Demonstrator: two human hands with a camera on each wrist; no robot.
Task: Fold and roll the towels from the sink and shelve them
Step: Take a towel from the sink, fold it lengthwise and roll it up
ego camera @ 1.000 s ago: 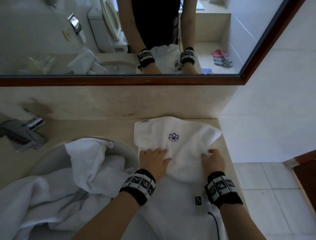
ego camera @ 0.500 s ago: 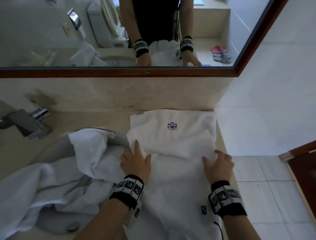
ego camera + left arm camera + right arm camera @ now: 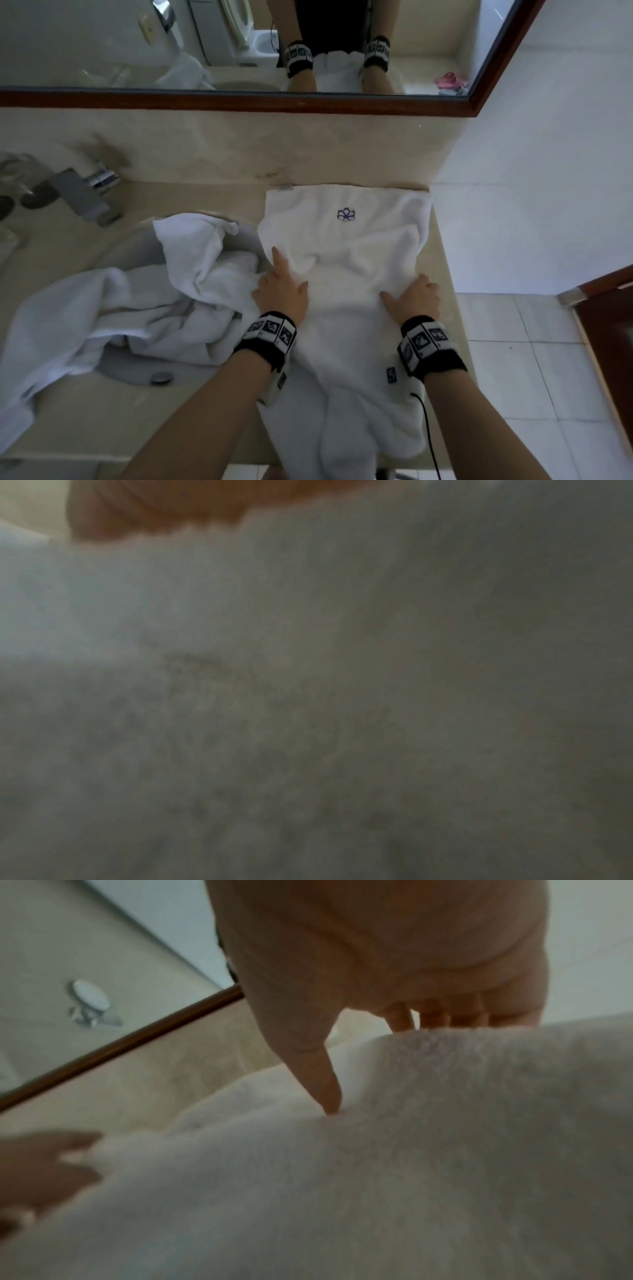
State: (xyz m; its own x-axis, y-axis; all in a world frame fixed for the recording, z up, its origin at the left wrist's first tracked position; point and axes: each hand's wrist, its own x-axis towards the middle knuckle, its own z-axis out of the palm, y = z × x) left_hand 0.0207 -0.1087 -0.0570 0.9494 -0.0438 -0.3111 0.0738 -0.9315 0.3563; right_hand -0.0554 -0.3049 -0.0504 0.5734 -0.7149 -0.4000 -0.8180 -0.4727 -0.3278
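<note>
Pressing flat on the towel (image 3: 346, 240), your left hand (image 3: 282, 291) and right hand (image 3: 412, 298) rest with fingers spread wide. It lies on the desk (image 3: 191, 198) just right of the sink (image 3: 137, 370), where another towel (image 3: 130, 301) sits crumpled.

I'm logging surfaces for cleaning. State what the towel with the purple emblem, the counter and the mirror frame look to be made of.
Towel with the purple emblem: white terry cloth, seemingly cotton; looped pile shows in the right wrist view.
Counter: beige polished stone, maybe marble; faint veining, slight sheen.
Mirror frame: reddish-brown wood or wood-look, glossy.
</note>
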